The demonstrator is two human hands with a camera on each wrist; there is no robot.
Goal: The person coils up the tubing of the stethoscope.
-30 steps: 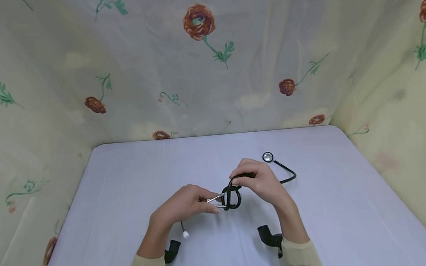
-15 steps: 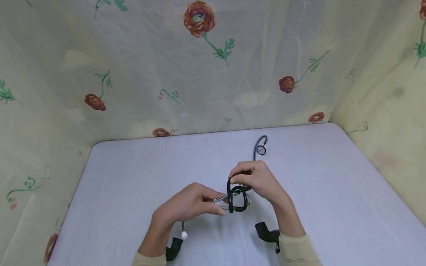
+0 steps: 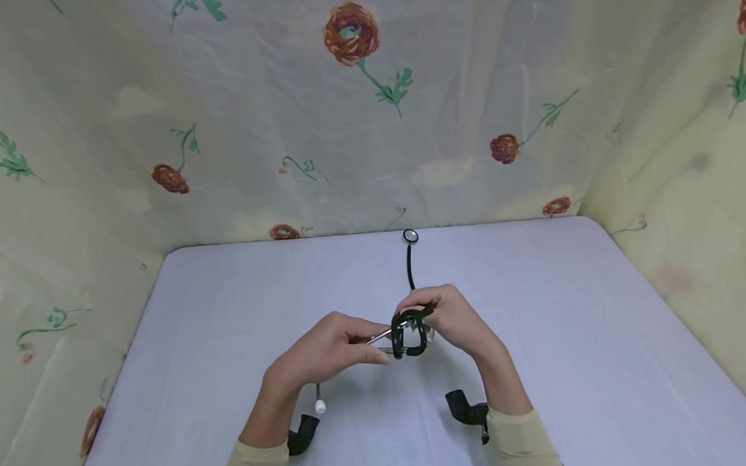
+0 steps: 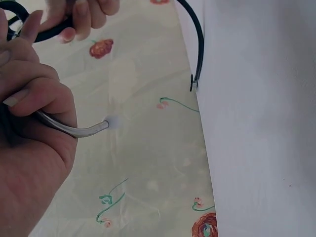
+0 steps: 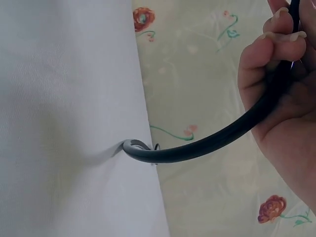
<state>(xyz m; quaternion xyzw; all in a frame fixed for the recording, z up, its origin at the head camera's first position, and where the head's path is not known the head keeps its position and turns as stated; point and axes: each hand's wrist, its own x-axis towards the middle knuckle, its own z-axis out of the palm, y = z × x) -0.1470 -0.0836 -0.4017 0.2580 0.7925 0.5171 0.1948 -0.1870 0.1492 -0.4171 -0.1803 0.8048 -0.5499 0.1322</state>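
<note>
A black stethoscope (image 3: 398, 342) is held between both hands over the middle of the table, its tubing looped beside the metal ear tubes. My left hand (image 3: 330, 347) grips the ear tubes; one of them, a curved metal tube (image 4: 81, 131), sticks out below the fingers with a white eartip (image 3: 320, 406). In the right wrist view, the fingers of my right hand (image 3: 453, 319) curl round the black tubing (image 5: 207, 145). From there the tubing runs away to the round chestpiece (image 3: 411, 236) near the table's far edge. The other eartip shows beside the right fingers.
The table (image 3: 227, 293) has a white cover. A floral curtain (image 3: 251, 114) hangs behind it and along both sides. Black wrist camera mounts (image 3: 465, 409) stick out from under both sleeves.
The chestpiece has swung left and farther back, and the tubing behind my right hand now runs straight away. The right hand has dipped a little, drawing the tubing close around the ear tubes.
</note>
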